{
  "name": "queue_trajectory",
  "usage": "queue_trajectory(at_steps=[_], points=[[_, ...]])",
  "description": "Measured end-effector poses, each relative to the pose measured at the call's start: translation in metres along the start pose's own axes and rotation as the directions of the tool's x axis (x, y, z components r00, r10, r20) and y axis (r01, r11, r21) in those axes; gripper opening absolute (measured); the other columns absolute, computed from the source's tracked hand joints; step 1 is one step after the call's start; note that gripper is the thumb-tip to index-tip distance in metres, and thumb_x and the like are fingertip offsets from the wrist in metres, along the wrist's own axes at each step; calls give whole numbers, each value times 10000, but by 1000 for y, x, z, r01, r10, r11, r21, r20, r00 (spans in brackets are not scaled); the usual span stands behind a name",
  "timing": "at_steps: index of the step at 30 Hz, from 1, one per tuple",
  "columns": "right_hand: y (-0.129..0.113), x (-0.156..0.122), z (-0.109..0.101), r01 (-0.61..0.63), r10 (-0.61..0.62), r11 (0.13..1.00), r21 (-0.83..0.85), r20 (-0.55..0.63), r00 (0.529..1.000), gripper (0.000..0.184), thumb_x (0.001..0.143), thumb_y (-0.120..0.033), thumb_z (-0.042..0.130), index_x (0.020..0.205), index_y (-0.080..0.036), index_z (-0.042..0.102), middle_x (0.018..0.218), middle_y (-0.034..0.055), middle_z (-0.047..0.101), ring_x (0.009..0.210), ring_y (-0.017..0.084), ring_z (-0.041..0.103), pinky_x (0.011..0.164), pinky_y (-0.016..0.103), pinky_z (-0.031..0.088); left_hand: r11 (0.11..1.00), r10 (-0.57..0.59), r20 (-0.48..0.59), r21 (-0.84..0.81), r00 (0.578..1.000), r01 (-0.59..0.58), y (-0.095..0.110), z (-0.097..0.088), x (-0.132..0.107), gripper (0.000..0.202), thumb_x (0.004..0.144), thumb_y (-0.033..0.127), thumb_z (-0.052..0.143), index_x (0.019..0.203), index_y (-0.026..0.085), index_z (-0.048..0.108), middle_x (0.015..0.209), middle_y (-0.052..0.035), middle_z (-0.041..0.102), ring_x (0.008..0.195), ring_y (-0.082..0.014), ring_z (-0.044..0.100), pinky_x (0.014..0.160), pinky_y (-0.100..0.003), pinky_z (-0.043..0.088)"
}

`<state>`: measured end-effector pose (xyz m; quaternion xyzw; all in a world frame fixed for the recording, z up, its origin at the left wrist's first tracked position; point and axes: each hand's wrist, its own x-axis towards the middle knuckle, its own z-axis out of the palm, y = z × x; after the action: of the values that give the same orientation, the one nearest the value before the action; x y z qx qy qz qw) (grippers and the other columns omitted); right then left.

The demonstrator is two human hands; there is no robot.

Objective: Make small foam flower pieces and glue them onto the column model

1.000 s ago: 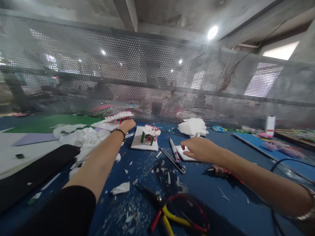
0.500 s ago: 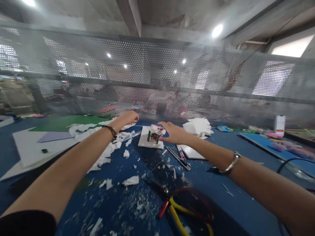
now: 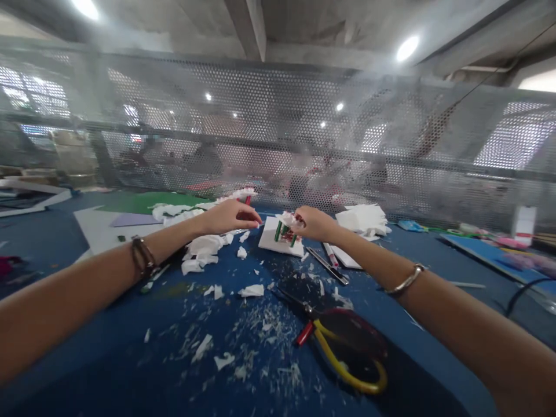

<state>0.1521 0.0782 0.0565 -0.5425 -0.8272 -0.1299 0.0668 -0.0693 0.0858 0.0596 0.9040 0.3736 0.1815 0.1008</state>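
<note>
A small model [image 3: 286,230] with green legs, a crumpled white top and dark red bits stands on a white foam board [image 3: 271,237]. My right hand [image 3: 317,223] has its fingers bent against the right side of the model's top. Left of the board, my left hand [image 3: 228,217] hovers with thumb and fingers apart, and I see nothing held in it. Torn white pieces [image 3: 204,248] lie under and around that hand. Behind it, a similar white-topped piece with red legs [image 3: 248,199] shows in part.
Yellow-handled scissors [image 3: 360,382] lie in front among white scraps [image 3: 252,291]. A craft knife [image 3: 326,266] and a marker [image 3: 330,255] rest right of the board. A white paper stack [image 3: 362,220] sits farther back, before a perforated metal screen [image 3: 269,127]. Green sheet [image 3: 139,201] at left.
My left hand has drawn back from the far scraps, nearer the board, its fingers spreading. My right hand's fingers have moved from around the model's side onto its top. The view has shifted left.
</note>
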Motion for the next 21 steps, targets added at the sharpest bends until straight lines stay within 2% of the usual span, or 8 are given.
queue_trajectory(at_steps=[3,5,9,12,15,18,21], points=[[-7,-17,-9,30,-30,1000,3,-11,1000,255,714,-339,443,843,-134,521,895,97,560,797,183,507,639,252,348,979,38,0,-198,999,-37,15,6,-18,286,691,359,512,840,143,626,806,-32,642,698,-120,561,631,-207,413],[-15,-28,-13,45,-45,999,7,-16,999,254,711,-350,445,836,-141,518,900,92,554,791,186,503,634,257,346,938,21,-10,-346,1000,-23,24,13,-30,246,667,329,534,807,147,621,769,-22,639,688,-116,557,640,-212,421],[-27,-40,-14,74,-74,997,19,-13,997,257,713,-357,459,838,-140,515,896,92,547,783,195,500,625,270,350,849,4,49,-528,999,22,38,28,-47,170,653,290,539,726,155,611,676,2,620,635,-96,545,617,-202,414],[-26,-45,-15,114,-113,993,43,-21,993,320,737,-374,447,946,-135,490,975,97,524,834,192,493,663,268,364,787,-45,89,-610,995,90,41,41,-52,173,672,298,510,706,153,598,634,10,601,607,-86,538,610,-199,411],[-17,-53,-21,134,-129,989,69,-72,989,397,771,-411,400,1041,-125,447,1033,109,498,800,171,500,688,276,378,743,-112,122,-649,986,165,42,51,-55,196,683,316,516,765,159,600,685,4,611,642,-91,547,644,-207,411],[-6,-72,-33,94,-88,995,33,-136,987,367,783,-395,379,1031,-135,458,994,100,517,753,158,507,670,277,388,707,-179,161,-665,971,241,42,58,-58,246,669,330,547,850,175,609,778,-5,626,721,-107,557,696,-221,403],[1,-102,-47,8,-9,1000,-10,-166,986,307,781,-378,368,967,-172,498,956,80,549,719,153,525,646,284,394,627,-223,212,-716,952,306,43,63,-60,258,646,300,575,874,187,622,828,-5,631,761,-109,554,716,-215,393]])
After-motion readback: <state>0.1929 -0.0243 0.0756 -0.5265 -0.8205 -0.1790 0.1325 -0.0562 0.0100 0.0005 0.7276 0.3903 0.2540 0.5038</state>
